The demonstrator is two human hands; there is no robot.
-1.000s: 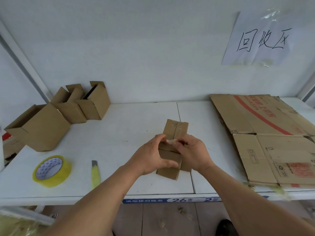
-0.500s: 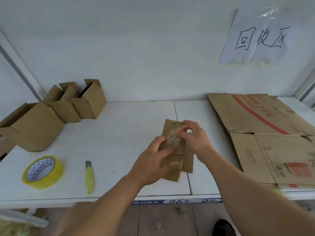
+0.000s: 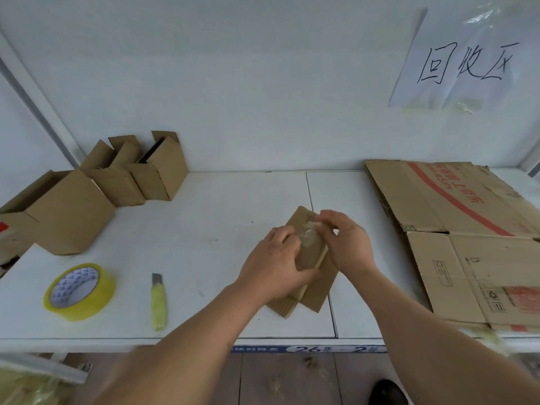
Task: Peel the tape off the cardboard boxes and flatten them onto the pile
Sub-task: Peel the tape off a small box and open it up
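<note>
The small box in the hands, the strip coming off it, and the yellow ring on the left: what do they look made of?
Box: brown corrugated cardboard, matte; its edges look layered. Strip: probably clear plastic tape, glossy and crinkled, the cardboard showing through it. Ring: a tape roll, translucent yellowish film wound on a white printed core, likely card.
</note>
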